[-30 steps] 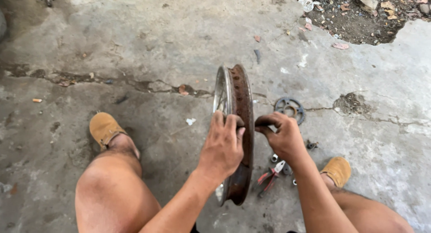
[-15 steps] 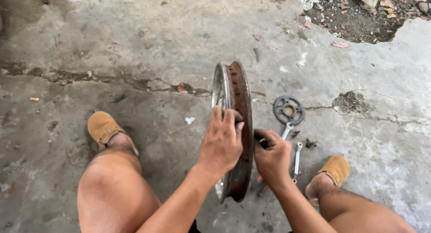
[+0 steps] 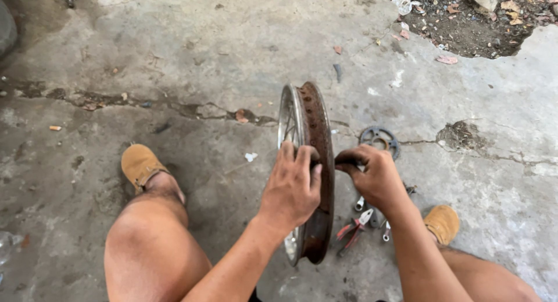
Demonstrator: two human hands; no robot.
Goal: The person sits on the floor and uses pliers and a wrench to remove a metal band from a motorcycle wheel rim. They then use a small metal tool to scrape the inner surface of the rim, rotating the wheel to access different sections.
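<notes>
Rim [image 3: 317, 162] upright — left hand [image 3: 290, 188] gripping its edge.

Bare arms and legs, tan suede shoes [image 3: 139, 162], no sleeves

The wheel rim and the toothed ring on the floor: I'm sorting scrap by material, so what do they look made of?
The wheel rim looks like steel: its inner channel is brown and rough with rust, while the side wall is shiny, probably chromed. The left hand steadies it upright. The toothed ring looks like dark, dull metal, likely steel; its finish is hard to judge from here.
</notes>
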